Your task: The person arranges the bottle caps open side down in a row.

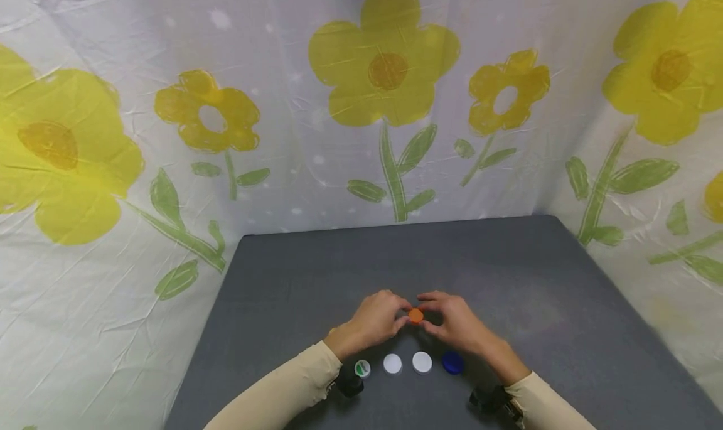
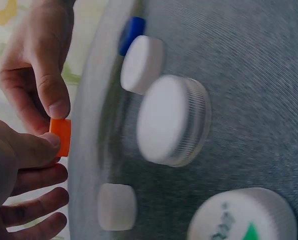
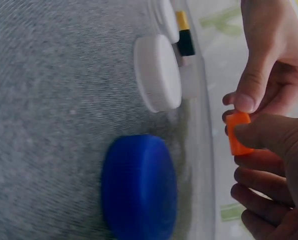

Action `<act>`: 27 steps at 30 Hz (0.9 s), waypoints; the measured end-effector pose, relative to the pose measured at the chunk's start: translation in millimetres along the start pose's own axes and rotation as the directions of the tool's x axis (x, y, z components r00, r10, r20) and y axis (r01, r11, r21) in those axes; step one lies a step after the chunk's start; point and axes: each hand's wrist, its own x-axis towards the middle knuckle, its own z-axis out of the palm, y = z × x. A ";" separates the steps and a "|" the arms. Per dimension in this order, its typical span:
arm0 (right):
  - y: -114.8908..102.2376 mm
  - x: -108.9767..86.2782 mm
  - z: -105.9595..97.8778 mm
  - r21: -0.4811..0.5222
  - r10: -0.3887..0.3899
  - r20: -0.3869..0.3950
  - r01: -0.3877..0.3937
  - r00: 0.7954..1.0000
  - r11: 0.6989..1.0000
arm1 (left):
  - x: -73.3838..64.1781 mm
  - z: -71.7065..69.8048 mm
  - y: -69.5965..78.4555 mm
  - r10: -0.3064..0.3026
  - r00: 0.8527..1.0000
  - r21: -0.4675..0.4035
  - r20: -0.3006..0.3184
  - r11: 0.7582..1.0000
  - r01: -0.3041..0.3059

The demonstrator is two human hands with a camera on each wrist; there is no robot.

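Observation:
In the head view an orange cap (image 1: 415,316) sits between my two hands, above the dark table. My left hand (image 1: 378,317) pinches it from the left, and my right hand (image 1: 454,322) does so from the right. The left wrist view shows both thumbs on the orange cap (image 2: 63,136), the other fingers curling behind it. From the right wrist the orange cap (image 3: 238,134) appears upright between the fingertips. Nearer my body lie a blue cap (image 1: 452,362), two white caps, one of them (image 1: 422,362) beside the blue one, and a white cap with a green mark (image 1: 363,368).
A smaller white cap (image 2: 117,206) stands on the table beyond the row. Near it is a yellow and dark green piece (image 3: 185,34). The grey table (image 1: 316,260) ends at a flower-printed curtain (image 1: 294,166) behind and at both sides.

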 end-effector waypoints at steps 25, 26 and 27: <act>-0.5 -5.0 18.6 -0.056 0.081 0.148 -0.073 0.986 0.996 | -9.9 20.8 -0.7 0.098 0.995 0.197 0.006 0.976 -0.097; -0.3 -4.6 16.8 -0.058 0.077 0.148 -0.069 0.986 0.996 | -10.9 19.6 -1.9 0.095 0.995 0.190 -0.011 0.978 -0.091; 0.0 -3.9 14.3 -0.065 0.071 0.142 -0.063 0.987 0.996 | -11.9 17.1 -3.1 0.087 0.996 0.178 -0.030 0.981 -0.081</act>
